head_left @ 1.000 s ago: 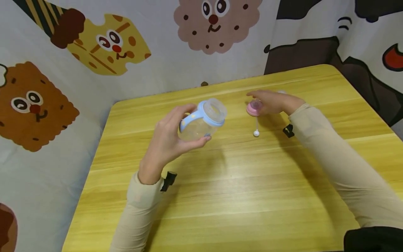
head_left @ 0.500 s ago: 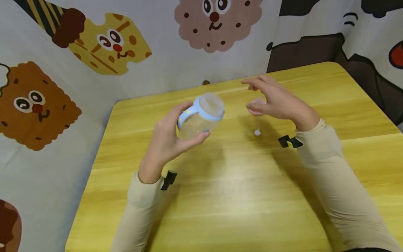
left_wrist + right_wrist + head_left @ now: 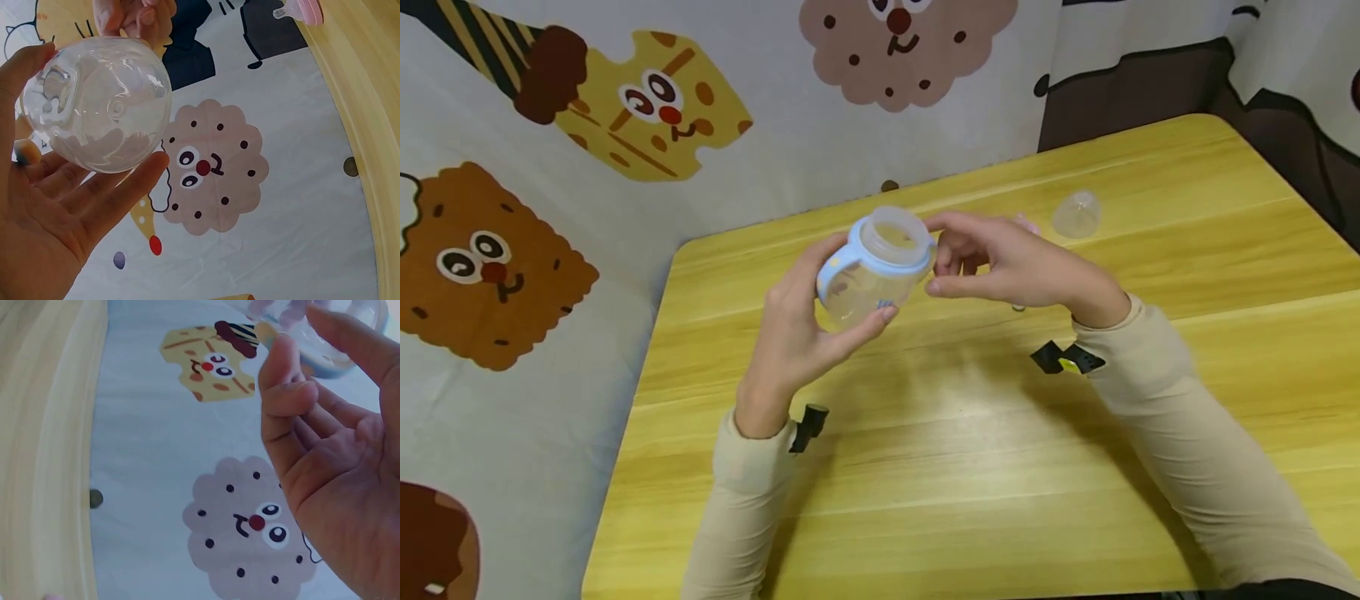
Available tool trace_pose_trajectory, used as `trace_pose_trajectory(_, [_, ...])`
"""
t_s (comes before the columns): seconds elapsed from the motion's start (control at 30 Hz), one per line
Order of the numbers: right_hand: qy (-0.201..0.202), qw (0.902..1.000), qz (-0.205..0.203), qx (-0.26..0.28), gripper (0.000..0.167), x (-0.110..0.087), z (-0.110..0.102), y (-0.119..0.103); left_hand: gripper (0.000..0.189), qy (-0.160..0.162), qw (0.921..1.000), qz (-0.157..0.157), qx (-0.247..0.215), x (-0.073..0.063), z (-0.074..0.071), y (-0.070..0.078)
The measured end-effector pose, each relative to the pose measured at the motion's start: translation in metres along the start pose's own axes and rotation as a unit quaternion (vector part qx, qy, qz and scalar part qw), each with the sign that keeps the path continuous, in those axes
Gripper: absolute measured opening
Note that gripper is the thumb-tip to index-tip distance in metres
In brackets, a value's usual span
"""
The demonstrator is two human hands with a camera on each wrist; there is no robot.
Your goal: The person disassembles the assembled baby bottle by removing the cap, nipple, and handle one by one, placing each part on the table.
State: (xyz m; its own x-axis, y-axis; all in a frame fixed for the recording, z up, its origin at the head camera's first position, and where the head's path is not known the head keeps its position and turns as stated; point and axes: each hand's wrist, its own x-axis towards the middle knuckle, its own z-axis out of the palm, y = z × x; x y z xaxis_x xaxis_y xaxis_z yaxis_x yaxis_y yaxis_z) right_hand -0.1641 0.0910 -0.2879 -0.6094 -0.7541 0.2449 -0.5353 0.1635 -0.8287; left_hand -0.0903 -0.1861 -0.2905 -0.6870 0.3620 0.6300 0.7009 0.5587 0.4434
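Note:
My left hand point(image 3: 797, 333) grips a clear baby bottle point(image 3: 861, 292) with a light-blue collar and handles, its open mouth tilted up and away from me. In the left wrist view, the bottle's round base point(image 3: 115, 109) rests between the thumb and the spread fingers. My right hand point(image 3: 1022, 258) is at the bottle's right side, index fingertip right at the blue collar and the other fingers loosely bent. From the right wrist, its fingertips point(image 3: 284, 359) overlap the bottle's rim area. Mostly behind that hand lies a pink-ringed teat point(image 3: 1026, 223), seen better in the left wrist view.
A clear dome cap point(image 3: 1077, 215) stands on the wood-grain table point(image 3: 925, 500) at the back right. A small white straw weight point(image 3: 1018, 307) peeks out below the right hand. A cartoon-printed cloth point(image 3: 790, 167) hangs behind the table's back edge.
My right hand has left the teat on the table and moved left to the bottle's side, exposing the dome cap. The left hand still holds the bottle, now turned slightly more upright.

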Motion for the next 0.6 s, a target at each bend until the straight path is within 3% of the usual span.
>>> trace_pose_trajectory(0.13, [0.003, 0.9990, -0.006, 0.044, 0.043, 0.0017, 0.0044, 0.0010, 0.078, 0.003, 1.0000, 0.005, 0.000, 0.0008, 0.0012, 0.0001])
trace_pose_trajectory(0.6, [0.002, 0.9955, 0.031, 0.090, 0.025, 0.0056, 0.0115, 0.0072, 0.077, 0.005, 1.0000, 0.001, -0.008, -0.0001, 0.0027, 0.0000])
